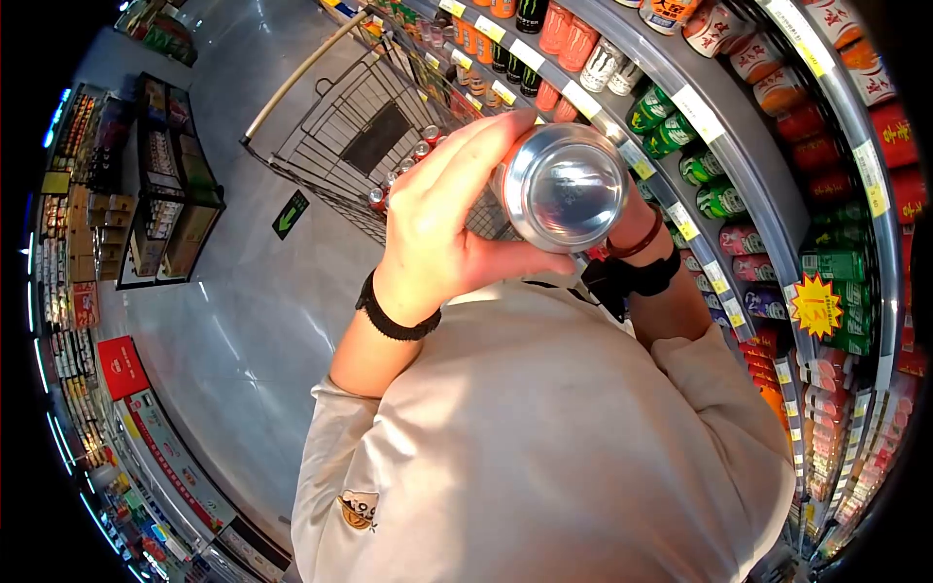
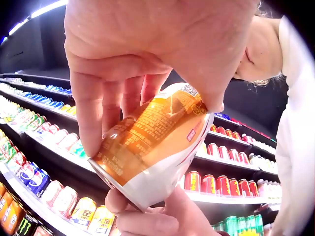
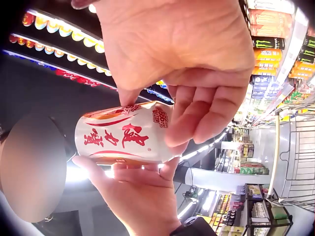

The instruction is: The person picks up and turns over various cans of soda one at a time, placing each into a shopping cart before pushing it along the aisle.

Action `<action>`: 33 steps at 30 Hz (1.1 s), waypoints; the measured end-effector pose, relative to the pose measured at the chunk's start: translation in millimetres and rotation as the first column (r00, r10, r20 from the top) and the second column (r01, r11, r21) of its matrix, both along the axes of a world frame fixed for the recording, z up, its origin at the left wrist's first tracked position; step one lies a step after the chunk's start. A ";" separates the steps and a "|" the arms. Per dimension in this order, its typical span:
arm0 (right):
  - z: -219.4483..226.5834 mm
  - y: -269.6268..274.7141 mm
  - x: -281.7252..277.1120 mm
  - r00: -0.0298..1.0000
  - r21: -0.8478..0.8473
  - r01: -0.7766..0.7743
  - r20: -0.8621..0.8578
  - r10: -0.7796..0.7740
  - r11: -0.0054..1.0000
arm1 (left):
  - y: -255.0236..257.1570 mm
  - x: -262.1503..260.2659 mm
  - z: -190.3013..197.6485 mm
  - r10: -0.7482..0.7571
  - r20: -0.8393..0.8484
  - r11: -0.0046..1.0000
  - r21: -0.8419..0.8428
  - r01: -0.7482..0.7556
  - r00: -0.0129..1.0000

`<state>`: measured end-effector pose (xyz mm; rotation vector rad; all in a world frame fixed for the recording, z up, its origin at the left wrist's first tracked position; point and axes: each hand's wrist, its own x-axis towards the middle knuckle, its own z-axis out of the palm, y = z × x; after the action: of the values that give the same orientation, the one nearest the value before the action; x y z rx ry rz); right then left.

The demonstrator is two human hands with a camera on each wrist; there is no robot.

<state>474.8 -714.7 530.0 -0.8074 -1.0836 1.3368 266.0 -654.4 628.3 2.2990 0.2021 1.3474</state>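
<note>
A white and orange drink can (image 1: pixel 566 189) is held up in front of the chest, its bare metal end facing the head camera. My left hand (image 1: pixel 428 214) grips it from one side, fingers and thumb around it. On the other side my right hand (image 1: pixel 637 228) is mostly behind the can. The left wrist view shows orange panels with small print on the can (image 2: pixel 152 142), held between my left hand (image 2: pixel 157 44) and my right hand (image 2: pixel 152 221). Large red characters show on the can (image 3: pixel 118 137) in the right wrist view, where my right hand (image 3: pixel 182 54) holds it too.
A wire shopping cart (image 1: pixel 321 126) with several cans in it stands beyond my left hand. Shelves of drink cans (image 1: pixel 671 134) curve along the right. Grey floor (image 1: pixel 233 291) stretches left to a display rack (image 1: pixel 165 185) and more stocked shelves.
</note>
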 end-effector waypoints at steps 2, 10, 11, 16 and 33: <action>3.9 1.2 0.4 0.999 0.040 -0.032 0.025 0.031 0.999 | -2.3 -1.6 1.4 0.016 -0.016 1.000 -0.003 -0.016 1.000; 30.7 -19.8 -3.6 0.997 -0.032 0.060 0.060 -0.058 0.998 | -5.0 -1.7 2.7 -0.037 -0.049 0.999 0.015 0.038 0.998; 30.4 -21.9 -3.9 0.996 -0.030 0.070 0.056 -0.068 0.997 | -6.1 -0.9 2.3 -0.047 -0.052 0.999 0.017 0.048 0.998; 32.1 -33.2 -4.9 0.980 -0.004 0.145 0.136 -0.143 0.989 | -11.5 1.6 2.7 -0.124 0.013 0.989 -0.075 0.125 0.992; 15.2 -58.5 -1.7 0.960 -0.015 0.250 0.136 -0.245 0.968 | -17.5 5.8 -6.0 -0.214 0.004 0.974 0.080 0.213 0.977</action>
<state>473.0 -773.2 545.3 -1.0330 -1.0286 1.1033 271.8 -671.8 622.3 2.3003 -0.1021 1.2800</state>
